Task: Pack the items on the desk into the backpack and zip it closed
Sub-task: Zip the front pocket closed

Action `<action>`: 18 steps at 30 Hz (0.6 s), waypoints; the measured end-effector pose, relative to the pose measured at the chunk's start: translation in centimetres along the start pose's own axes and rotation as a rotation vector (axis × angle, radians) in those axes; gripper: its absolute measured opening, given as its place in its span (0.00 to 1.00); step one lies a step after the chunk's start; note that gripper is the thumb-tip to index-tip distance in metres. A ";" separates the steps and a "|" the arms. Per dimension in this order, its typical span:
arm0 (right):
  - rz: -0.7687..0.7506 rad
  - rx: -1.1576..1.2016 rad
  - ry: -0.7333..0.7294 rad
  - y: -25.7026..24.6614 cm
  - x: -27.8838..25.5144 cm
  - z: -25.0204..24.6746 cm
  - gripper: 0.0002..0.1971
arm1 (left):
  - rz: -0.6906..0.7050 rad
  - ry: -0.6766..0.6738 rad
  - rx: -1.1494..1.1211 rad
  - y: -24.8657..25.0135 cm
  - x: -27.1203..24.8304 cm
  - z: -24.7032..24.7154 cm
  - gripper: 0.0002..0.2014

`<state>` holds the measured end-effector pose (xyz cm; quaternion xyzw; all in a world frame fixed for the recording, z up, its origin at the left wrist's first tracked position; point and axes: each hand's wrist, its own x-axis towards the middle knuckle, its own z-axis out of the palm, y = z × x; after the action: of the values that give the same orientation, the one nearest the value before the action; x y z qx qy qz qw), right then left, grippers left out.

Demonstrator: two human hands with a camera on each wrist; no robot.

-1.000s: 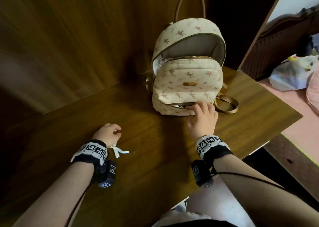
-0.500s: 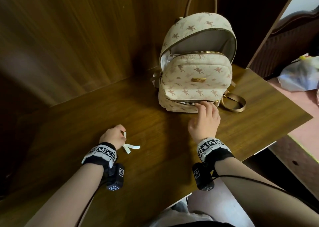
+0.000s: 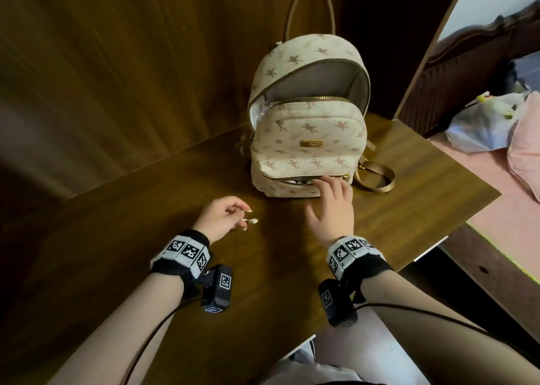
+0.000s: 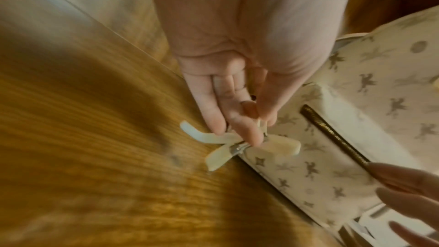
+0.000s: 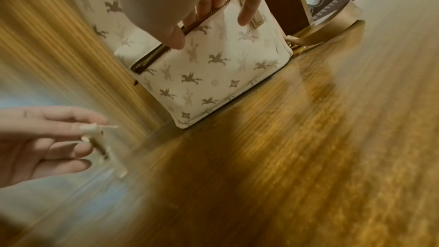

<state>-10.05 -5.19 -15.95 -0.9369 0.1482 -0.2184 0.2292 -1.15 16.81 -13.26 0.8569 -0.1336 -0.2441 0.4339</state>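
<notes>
A cream backpack (image 3: 306, 139) printed with winged horses stands upright on the wooden desk (image 3: 146, 238). Its main compartment gapes open and its lower front pocket is unzipped. My right hand (image 3: 330, 206) reaches to that pocket mouth with fingertips on its lip and the thumb spread apart; the same fingers (image 5: 247, 16) lie beside the gold zip. My left hand (image 3: 225, 218) pinches a cream bow hair clip (image 3: 252, 221) just above the desk, left of the backpack. In the left wrist view the hair clip (image 4: 237, 146) hangs from my fingertips close to the backpack's (image 4: 344, 138) corner.
A dark wooden wall panel (image 3: 117, 77) backs the desk. The backpack's tan strap (image 3: 377, 177) loops onto the desk at its right. Beyond the desk's right edge lies a pink bed (image 3: 496, 209) with a plastic bag (image 3: 482, 124).
My left hand has lifted the bow hair clip off the desk and carried it right, toward the backpack. My right hand has stayed at the front pocket.
</notes>
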 end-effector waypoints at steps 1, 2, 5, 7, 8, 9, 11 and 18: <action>-0.007 0.019 -0.007 0.2 0.1 -0.2 0.22 | 0.025 -0.010 -0.020 0.7 0.2 0.4 0.08; -0.013 0.036 -0.013 0.4 0.2 -0.5 0.21 | 0.048 -0.020 -0.034 1.4 0.4 0.9 0.08; -0.038 0.087 -0.007 0.8 0.6 -1.4 0.21 | 0.106 -0.054 -0.087 3.3 1.1 2.2 0.07; -0.041 0.107 -0.006 0.9 0.7 -2.0 0.21 | 0.149 -0.064 -0.139 4.6 1.4 3.0 0.08; -0.033 0.108 0.005 0.9 0.7 -2.3 0.20 | 0.167 -0.066 -0.172 5.1 1.4 3.4 0.08; -0.021 0.101 0.019 1.0 0.8 -2.5 0.18 | 0.183 -0.070 -0.206 5.7 1.5 3.7 0.08; 0.001 0.081 0.023 0.9 1.1 -3.3 0.21 | 0.223 -0.077 -0.236 6.7 1.6 4.4 0.07; 0.109 0.298 -0.286 0.0 2.5 -5.6 0.20 | 0.342 -0.076 -0.249 9.0 1.8 6.5 0.10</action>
<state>-10.59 -8.17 -10.67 -0.9046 0.1307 -0.0899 0.3957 -3.23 6.32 -9.83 0.7516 -0.2622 -0.2135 0.5664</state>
